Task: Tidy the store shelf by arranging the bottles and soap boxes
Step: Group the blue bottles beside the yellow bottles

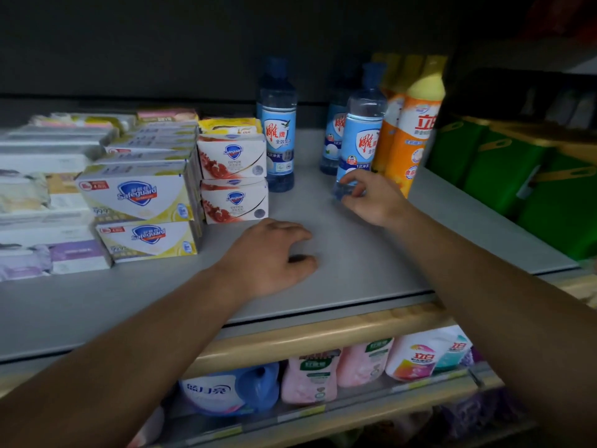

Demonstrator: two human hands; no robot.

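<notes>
Between your hands (271, 253) the shelf (339, 247) lay bare; soap boxes (145, 202) walled their left, bottles (361, 134) stood beyond.

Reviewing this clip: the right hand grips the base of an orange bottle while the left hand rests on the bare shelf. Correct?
Not quite. In the head view the right hand grips the base of a blue bottle, not the orange bottle beside it. The left hand does rest on the bare shelf.
</notes>
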